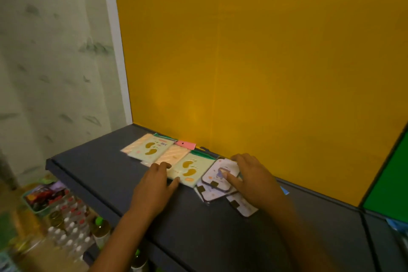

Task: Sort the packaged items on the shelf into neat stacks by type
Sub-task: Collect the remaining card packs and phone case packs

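The sorting looks to be in its gathering step: the flat packets lie mixed along the dark grey shelf (106, 174) and no type forms a squared pile yet.

The left hand (152, 185) lies with fingers spread fairly wide and nearly straight, pressing flat and holding nothing. Its fingertips (164, 165) touch the near-left edge of the pale green plastic-wrapped packet printed with 2 golden footprints (187, 171), and its thumb rests at that packet's near corner. Just beyond the fingertips lies a peach striped flat packet (174, 155); farther left, well apart from the fingers, sits a second green footprint packet (152, 147) over another peach one.

The right hand (254, 180) covers the right side of the white and lilac rounded card packet with a cartoon figure (217, 174), index finger (231, 180) pointing across its face, the other fingers loosely curved over its far edge. Whether they pinch it I cannot tell. 2 more matching lilac packets fan out beneath, near the palm.

The next move probably calls for sliding the lilac 3 square together, then drawing the 2 green packets onto each other.
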`<action>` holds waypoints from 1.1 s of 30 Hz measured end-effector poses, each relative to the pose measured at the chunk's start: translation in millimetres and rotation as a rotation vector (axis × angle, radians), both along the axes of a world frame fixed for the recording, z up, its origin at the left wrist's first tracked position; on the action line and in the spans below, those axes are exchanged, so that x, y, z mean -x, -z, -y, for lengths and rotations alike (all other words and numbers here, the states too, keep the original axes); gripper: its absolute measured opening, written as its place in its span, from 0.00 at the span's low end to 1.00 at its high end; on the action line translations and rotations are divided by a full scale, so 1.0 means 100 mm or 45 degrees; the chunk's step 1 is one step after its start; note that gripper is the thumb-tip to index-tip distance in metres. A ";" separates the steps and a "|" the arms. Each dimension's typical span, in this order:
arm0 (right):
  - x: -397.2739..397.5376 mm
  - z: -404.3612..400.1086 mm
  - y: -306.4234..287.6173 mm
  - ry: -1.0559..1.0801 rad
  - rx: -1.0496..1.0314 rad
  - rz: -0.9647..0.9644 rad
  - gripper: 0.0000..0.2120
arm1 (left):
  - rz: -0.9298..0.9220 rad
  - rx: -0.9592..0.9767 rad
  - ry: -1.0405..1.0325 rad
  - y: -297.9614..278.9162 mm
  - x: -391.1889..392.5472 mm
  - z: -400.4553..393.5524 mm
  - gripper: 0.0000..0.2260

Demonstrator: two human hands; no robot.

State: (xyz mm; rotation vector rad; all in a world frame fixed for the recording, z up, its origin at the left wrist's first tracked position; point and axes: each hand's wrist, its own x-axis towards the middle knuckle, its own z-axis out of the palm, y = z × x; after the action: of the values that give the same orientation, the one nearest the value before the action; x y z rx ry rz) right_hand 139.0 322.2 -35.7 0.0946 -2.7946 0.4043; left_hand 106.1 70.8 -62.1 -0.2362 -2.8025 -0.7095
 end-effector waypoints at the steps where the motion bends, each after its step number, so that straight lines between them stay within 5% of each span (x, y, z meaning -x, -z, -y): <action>1: 0.03 0.02 0.03 0.012 0.006 -0.006 0.24 | 0.021 -0.005 -0.007 0.02 0.09 0.03 0.22; 12: 0.38 0.20 0.33 0.249 0.251 -0.002 0.23 | 0.222 -0.166 0.038 0.24 0.63 0.16 0.27; 20: 0.38 0.12 0.39 0.290 0.179 -0.023 0.24 | 0.380 -0.204 0.097 0.21 0.75 0.24 0.29; 26: 0.27 0.11 0.37 0.292 0.261 -0.035 0.23 | 0.544 -0.414 0.194 0.06 0.72 0.31 0.15; 33: 0.25 0.07 0.35 0.288 0.259 -0.068 0.17 | 0.692 -0.687 0.238 -0.07 0.66 0.40 0.12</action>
State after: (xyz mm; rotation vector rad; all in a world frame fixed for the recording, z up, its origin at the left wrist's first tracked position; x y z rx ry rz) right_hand 114.1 314.7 -70.5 -0.2501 -2.6558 0.6144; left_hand 40.4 31.1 -55.5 -0.2289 -2.9333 -1.7635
